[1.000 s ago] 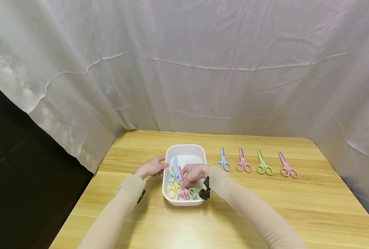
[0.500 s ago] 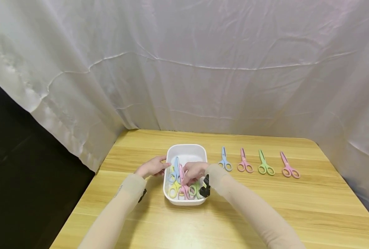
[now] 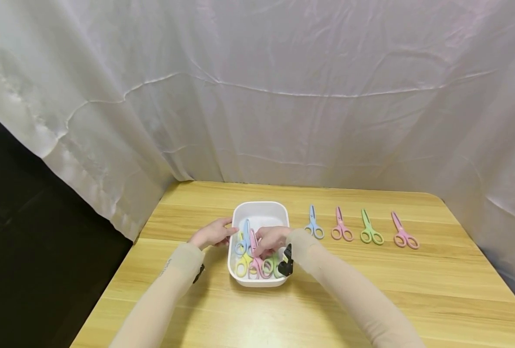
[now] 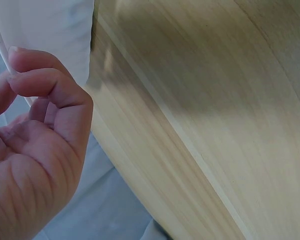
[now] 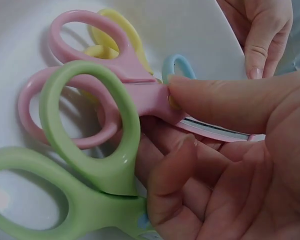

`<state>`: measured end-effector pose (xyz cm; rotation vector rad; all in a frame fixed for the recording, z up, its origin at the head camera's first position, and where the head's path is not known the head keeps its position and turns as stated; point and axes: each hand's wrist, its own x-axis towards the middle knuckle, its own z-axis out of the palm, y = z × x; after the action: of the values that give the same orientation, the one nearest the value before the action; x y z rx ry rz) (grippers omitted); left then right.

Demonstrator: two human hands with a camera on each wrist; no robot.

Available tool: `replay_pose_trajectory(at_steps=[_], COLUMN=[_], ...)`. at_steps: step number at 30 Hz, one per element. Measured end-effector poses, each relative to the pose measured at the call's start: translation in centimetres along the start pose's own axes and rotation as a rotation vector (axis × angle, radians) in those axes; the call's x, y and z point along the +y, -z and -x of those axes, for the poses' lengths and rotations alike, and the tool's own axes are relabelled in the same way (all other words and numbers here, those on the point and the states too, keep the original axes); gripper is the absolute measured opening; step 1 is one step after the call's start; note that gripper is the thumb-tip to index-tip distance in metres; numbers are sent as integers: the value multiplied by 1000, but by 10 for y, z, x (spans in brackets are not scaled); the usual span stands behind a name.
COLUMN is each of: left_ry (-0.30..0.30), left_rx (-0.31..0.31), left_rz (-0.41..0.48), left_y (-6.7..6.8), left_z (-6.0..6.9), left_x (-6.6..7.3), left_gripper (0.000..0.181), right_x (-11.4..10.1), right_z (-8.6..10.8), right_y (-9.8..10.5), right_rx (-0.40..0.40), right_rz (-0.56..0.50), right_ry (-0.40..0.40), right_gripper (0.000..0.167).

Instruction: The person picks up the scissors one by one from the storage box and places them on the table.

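Note:
A white plastic box (image 3: 260, 284) on the table holds several scissors. My left hand (image 3: 212, 234) grips the box's left rim between thumb and fingers; the left wrist view shows the curled fingers (image 4: 50, 82) at that wall. Inside the box, my right hand (image 3: 271, 240) pinches pink scissors (image 5: 147, 97) near the pivot, thumb on top and fingers beneath. Green scissors (image 5: 90, 187) lie beside them, close against my curled fingers. Yellow scissors (image 3: 244, 265) and blue scissors (image 3: 243, 241) lie to the left, partly overlapped. My hand hides part of the green pair.
To the right of the box, a row of scissors lies on the wooden table (image 3: 349, 299): blue (image 3: 312, 225), pink (image 3: 339, 227), green (image 3: 367, 228) and another pink pair (image 3: 401, 232). A pale curtain (image 3: 283, 135) hangs behind the table, and black cloth (image 3: 35, 251) is at the left.
The view has shifted slightly. The pink scissors have shifted a little within the box under my right hand, whose fingers have moved slightly up their length. My left hand keeps its place at the rim.

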<state>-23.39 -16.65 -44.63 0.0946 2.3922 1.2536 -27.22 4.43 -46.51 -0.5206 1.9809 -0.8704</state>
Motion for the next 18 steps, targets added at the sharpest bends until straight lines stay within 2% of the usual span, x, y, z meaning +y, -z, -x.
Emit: replay_pose_trajectory(at_steps=[5, 12, 18], left_ry=[4, 9, 19], left_rx=[3, 6, 5], left_rz=[0, -2, -3], left_y=[0, 0, -1], left_z=[1, 2, 2], left_x=[0, 1, 2], left_gripper=[47, 46, 48], right_x=[2, 3, 4], right_z=[-1, 0, -1], right_y=[0, 0, 1], right_rx=[1, 51, 38], right_rz=[-51, -113, -168], right_ry=[-8, -10, 15], right_gripper=[12, 22, 22])
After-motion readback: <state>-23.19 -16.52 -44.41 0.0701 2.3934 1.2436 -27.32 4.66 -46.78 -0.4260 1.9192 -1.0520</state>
